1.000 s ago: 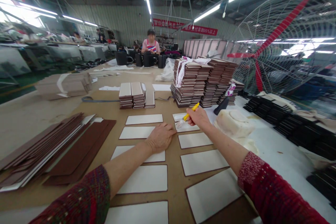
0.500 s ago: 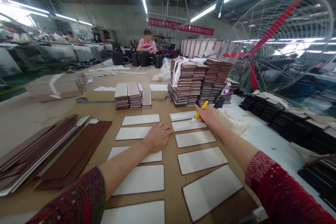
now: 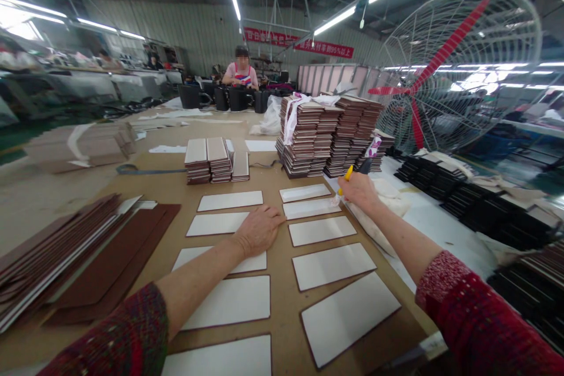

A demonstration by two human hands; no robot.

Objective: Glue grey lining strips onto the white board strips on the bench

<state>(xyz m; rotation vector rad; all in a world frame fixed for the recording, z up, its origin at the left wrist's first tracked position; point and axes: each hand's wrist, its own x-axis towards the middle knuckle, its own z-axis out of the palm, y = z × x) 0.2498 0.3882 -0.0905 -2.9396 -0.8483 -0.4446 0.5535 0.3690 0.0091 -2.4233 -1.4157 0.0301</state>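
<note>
My right hand (image 3: 359, 191) grips a brush with a yellow handle (image 3: 346, 179). Its pale bristles touch the right end of a white panel (image 3: 308, 208) with thin dark edges. The fingertips of my left hand (image 3: 262, 229) rest at that panel's left end, fingers lying low and stretched toward it, while the palm covers parts of panels in the left column. Similar white panels lie in two columns, such as a large one (image 3: 350, 317) at the near right and another (image 3: 231, 201) at the far left of the rows.
Tall stacks of brown-edged panels (image 3: 308, 135) and a smaller stack (image 3: 209, 161) stand beyond my hands. Brown sheets (image 3: 114, 258) lie at left, tan bundles (image 3: 83, 144) farther back. Black stacked pieces (image 3: 462, 188) and a large fan (image 3: 414, 91) are at right. A person (image 3: 241, 70) works opposite.
The brush has moved right along the white panel, to its right end. My left hand stays at the panel's left end. The whole view has shifted slightly.
</note>
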